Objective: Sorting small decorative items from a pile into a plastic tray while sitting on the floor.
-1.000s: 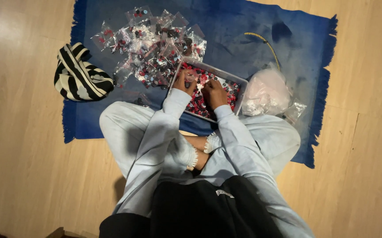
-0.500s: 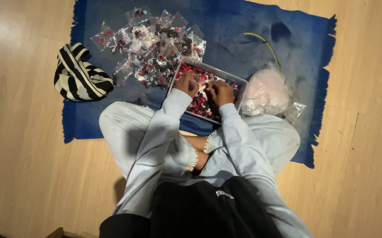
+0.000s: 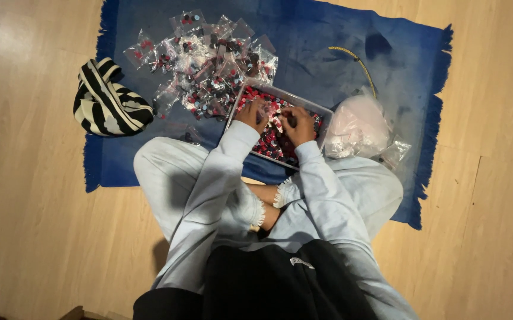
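Hands meet over my tray of red and dark beads. Left hand and right hand pinch something tiny; I cannot tell what

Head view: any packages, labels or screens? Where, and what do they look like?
Small clear bags: heap on the blue rug, left of and beyond the tray, holding red and dark bits.
Clear bag of pale pink stuff: right of the tray, bulging.
No labels or screens visible.
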